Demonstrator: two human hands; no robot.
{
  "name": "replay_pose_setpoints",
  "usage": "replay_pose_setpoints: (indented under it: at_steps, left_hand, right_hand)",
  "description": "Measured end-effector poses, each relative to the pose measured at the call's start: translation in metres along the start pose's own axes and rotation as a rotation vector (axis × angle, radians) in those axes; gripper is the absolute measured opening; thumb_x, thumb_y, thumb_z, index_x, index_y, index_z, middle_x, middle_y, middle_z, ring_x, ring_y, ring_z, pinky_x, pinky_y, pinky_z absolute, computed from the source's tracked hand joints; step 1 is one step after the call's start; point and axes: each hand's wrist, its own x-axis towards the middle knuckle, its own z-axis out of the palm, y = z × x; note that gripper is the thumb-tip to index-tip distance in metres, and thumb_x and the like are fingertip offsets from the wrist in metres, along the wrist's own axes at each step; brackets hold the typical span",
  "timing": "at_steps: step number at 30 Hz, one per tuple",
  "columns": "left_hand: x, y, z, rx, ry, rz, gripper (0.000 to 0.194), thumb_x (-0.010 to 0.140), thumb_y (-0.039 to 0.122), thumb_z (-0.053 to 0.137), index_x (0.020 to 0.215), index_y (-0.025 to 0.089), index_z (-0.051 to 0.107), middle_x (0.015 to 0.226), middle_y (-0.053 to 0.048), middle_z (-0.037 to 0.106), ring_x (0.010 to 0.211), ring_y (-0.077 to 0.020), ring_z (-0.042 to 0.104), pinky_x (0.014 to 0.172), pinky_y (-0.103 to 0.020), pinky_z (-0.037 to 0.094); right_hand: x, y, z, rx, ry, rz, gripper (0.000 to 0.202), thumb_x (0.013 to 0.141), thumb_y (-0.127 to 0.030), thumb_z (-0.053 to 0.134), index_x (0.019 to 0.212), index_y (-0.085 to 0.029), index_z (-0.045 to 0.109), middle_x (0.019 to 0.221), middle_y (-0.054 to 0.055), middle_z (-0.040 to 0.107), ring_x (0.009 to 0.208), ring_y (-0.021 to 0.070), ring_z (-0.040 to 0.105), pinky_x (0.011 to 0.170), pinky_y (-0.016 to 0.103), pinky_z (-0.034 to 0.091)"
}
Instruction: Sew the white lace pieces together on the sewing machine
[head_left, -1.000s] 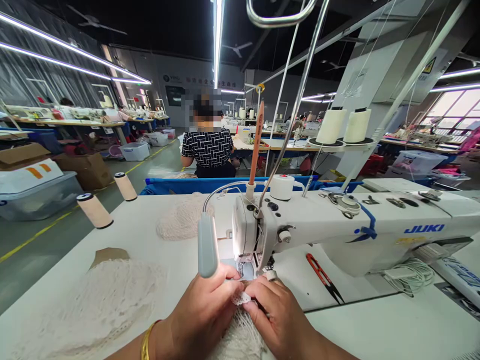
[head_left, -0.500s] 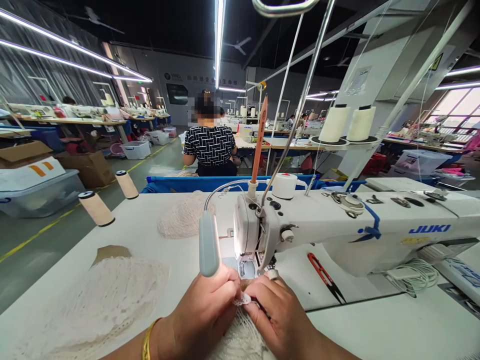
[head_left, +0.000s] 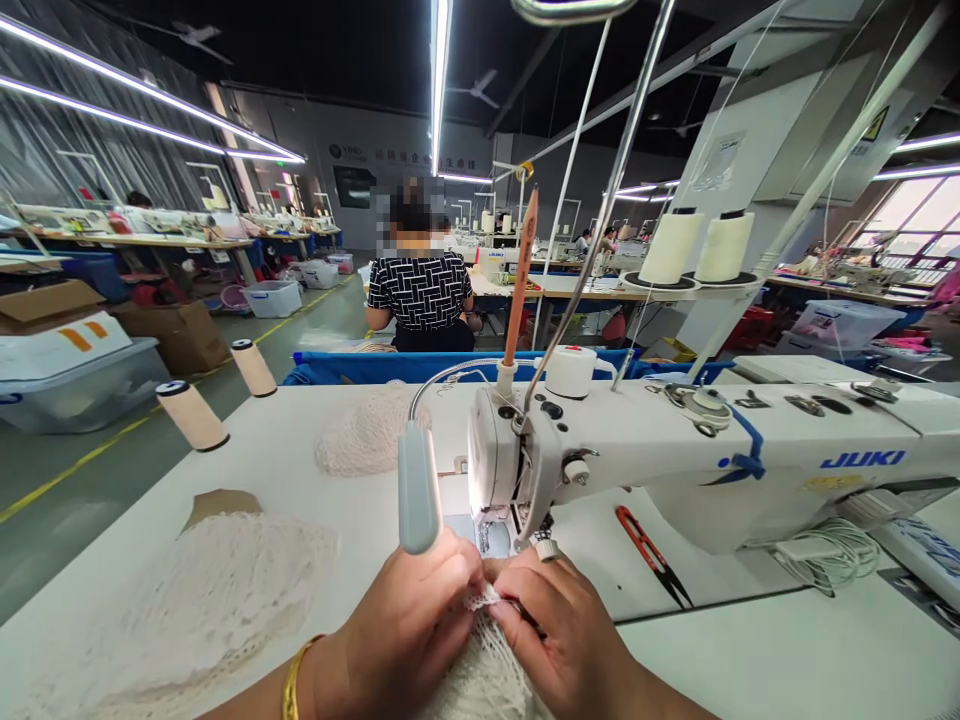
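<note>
Two hands pinch one scrap of cream lace right in front of the needle: the left hand and right hand each close fingertips on its edge, holding it flat and lined up at the presser foot of the sewing machine. A lamp hangs just above the left hand, lighting the seam. Red snips lie by the right hand, within reach. A lace pile waits left; thread cones stand beyond. Farther off, a person sits with their back turned.
</note>
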Motion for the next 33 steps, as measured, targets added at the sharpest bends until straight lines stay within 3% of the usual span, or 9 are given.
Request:
replay_pose_setpoints:
  at_steps: [10,15,21,25,33]
  left_hand:
    - [0.000,0.000,-0.001,-0.054,-0.003,-0.003,0.024,0.103,0.004,0.046,0.106,0.024,0.059,0.093,-0.003,0.070,0.082,-0.0202,0.061,0.074,-0.033,0.051]
    - [0.002,0.001,-0.002,-0.073,-0.002,-0.016,0.023,0.103,0.006,0.047,0.106,0.024,0.060,0.094,-0.004,0.070,0.082,-0.0205,0.062,0.075,-0.033,0.053]
    - [0.009,0.007,-0.010,-0.188,-0.065,-0.013,0.039,0.100,0.007,0.046,0.133,0.024,0.058,0.119,-0.007,0.072,0.107,-0.0218,0.068,0.092,-0.036,0.058]
    - [0.008,0.006,-0.011,-0.191,-0.081,-0.012,0.035,0.098,0.005,0.047,0.123,0.024,0.061,0.115,-0.006,0.072,0.107,-0.0225,0.067,0.093,-0.038,0.058]
    - [0.005,-0.002,-0.007,-0.054,-0.040,0.048,0.018,0.100,0.006,0.049,0.103,0.022,0.057,0.099,-0.005,0.068,0.089,-0.0218,0.063,0.078,-0.036,0.054]
  right_hand:
    - [0.001,-0.002,-0.001,-0.014,0.028,0.020,0.020,0.102,-0.012,0.058,0.116,-0.026,0.056,0.095,0.002,0.076,0.076,0.0200,0.069,0.072,0.030,0.055]
    - [0.003,-0.002,-0.003,-0.009,0.029,0.022,0.017,0.100,-0.010,0.059,0.104,-0.026,0.058,0.093,0.002,0.074,0.080,0.0206,0.071,0.076,0.030,0.056]
    - [0.003,0.000,-0.003,-0.026,0.046,-0.033,0.014,0.104,-0.011,0.055,0.108,-0.024,0.060,0.093,0.003,0.073,0.080,0.0202,0.067,0.075,0.031,0.054]
    - [0.005,-0.002,-0.006,-0.041,0.030,-0.072,0.016,0.106,-0.010,0.054,0.109,-0.024,0.061,0.089,0.002,0.071,0.077,0.0201,0.064,0.072,0.032,0.051]
    - [0.004,-0.002,-0.008,-0.037,0.011,-0.090,0.023,0.098,-0.003,0.054,0.105,-0.023,0.062,0.085,0.002,0.069,0.076,0.0205,0.062,0.070,0.033,0.048]
